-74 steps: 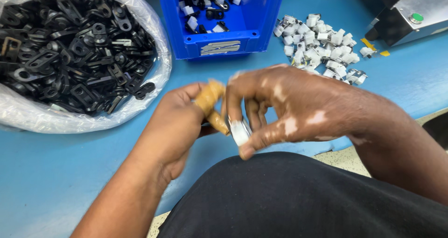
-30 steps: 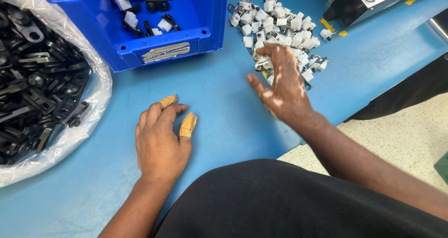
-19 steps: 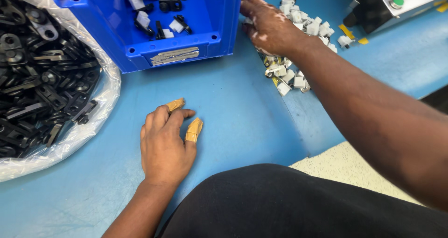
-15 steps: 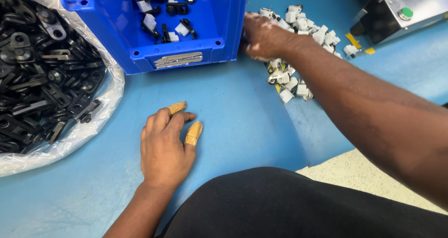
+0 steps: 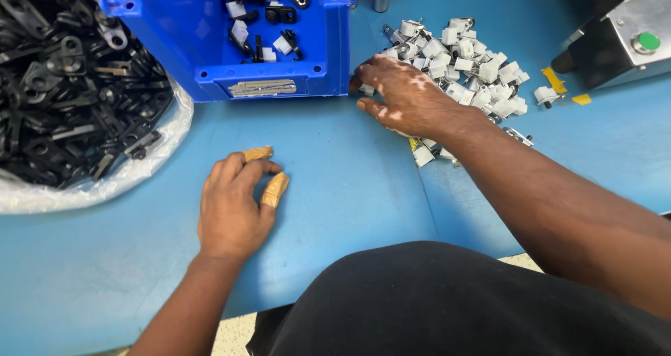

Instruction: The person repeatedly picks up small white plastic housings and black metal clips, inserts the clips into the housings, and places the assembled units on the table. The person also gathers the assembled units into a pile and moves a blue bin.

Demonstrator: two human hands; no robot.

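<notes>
Surroundings: a blue bin (image 5: 210,55) stood at the top of the blue counter (image 5: 349,188), holding a few black and white parts. A clear bag (image 5: 105,181) of black parts (image 5: 63,97) lay to its left. A grey machine (image 5: 622,41) with a green button (image 5: 648,41) sat at the top right, with yellow tape (image 5: 556,80) beside it.
In the way: the bin's front right corner stood just beside the right hand's fingertips; the forearm lay across the near edge of the pile.
White clips (image 5: 465,62): a loose heap of small white blocks with metal bits, right of the bin; a few strays lay under the wrist.
Right hand (image 5: 405,101): palm down at the heap's left edge, fingers spread and slightly curled over the clips; whether they gripped one, I could not tell.
Left hand (image 5: 234,206): flat on the bare counter, well apart from the clips, fingers loosely open and holding nothing; tan tape (image 5: 275,188) wrapped two fingertips.
</notes>
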